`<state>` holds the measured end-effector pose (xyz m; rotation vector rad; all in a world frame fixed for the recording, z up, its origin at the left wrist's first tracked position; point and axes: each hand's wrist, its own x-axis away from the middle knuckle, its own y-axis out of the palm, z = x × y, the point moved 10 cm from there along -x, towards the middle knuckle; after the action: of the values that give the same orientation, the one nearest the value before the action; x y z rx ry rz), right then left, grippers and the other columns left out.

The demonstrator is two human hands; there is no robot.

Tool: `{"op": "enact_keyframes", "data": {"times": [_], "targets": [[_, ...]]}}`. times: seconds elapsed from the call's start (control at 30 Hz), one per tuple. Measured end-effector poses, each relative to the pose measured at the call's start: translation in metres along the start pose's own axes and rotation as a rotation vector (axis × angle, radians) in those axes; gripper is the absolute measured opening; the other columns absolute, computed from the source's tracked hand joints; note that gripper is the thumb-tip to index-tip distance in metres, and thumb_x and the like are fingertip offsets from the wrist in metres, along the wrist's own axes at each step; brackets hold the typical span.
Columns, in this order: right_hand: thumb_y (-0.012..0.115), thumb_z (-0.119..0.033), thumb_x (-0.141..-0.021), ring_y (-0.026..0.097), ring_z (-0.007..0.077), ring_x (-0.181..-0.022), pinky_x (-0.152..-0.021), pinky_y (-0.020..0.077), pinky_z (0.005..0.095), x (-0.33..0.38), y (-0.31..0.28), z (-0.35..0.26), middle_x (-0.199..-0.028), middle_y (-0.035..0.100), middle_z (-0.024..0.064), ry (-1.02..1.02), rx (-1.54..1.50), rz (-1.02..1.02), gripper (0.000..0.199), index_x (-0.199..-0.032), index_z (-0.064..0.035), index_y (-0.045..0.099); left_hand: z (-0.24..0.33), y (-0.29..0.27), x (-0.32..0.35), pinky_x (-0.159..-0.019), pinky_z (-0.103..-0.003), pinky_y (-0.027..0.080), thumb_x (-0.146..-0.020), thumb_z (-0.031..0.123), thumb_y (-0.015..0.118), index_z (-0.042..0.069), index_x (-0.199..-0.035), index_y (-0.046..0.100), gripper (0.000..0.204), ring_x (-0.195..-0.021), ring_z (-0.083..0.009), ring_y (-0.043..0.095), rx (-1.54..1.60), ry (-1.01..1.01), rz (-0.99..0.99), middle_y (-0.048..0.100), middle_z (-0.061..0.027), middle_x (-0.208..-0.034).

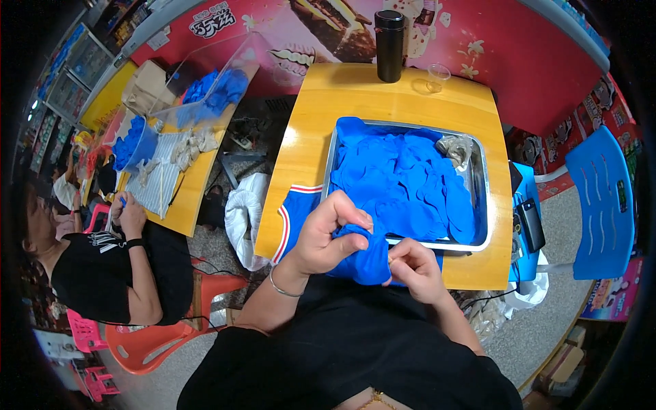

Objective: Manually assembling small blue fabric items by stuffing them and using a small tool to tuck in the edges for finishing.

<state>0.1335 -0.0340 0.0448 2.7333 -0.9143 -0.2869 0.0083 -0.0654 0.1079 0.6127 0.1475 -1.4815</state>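
Observation:
Just in front of my body I hold a piece of blue fabric, bunched and curved between both hands. The fingers of my left hand are closed on its upper left part. At its right edge, my right hand pinches the fabric between thumb and fingers; whether something small is in that pinch I cannot tell. Beyond my hands a metal tray holds a heap of flat blue fabric pieces. A greyish crumpled clump lies in its far right corner.
A blue garment with white and red trim lies left of the tray on the yellow table. A black bottle and a clear cup stand at the back. Left, another person sits at a second table. Right is a blue chair.

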Motion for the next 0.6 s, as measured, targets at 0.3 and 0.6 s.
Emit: {"op": "enact_keyframes", "data": {"times": [0.3, 0.6], "targets": [[0.06, -0.002, -0.084, 0.057, 0.0074, -0.061, -0.052, 0.0436, 0.0231, 0.005, -0.005, -0.03, -0.069, 0.061, 0.0019, -0.311, 0.445, 0.211, 0.007, -0.091, -0.0013, 0.062, 0.002, 0.007, -0.001, -0.07, -0.026, 0.043, -0.078, 0.011, 0.07, 0.004, -0.087, 0.05, 0.023, -0.077, -0.0128, 0.054, 0.005, -0.009, -0.104, 0.056, -0.0051, -0.084], [0.056, -0.006, -0.088, 0.059, 0.0095, -0.066, -0.056, 0.0447, 0.0237, 0.004, 0.028, 0.02, -0.077, 0.061, 0.0021, 0.252, -0.412, -0.2, 0.012, -0.099, -0.0007, 0.057, -0.003, 0.007, -0.005, -0.07, -0.028, 0.045, -0.076, 0.012, 0.073, 0.004, -0.086, 0.055, 0.022, -0.077, -0.0146, 0.056, 0.099, -0.048, -0.099, 0.056, -0.0042, -0.081]]}}
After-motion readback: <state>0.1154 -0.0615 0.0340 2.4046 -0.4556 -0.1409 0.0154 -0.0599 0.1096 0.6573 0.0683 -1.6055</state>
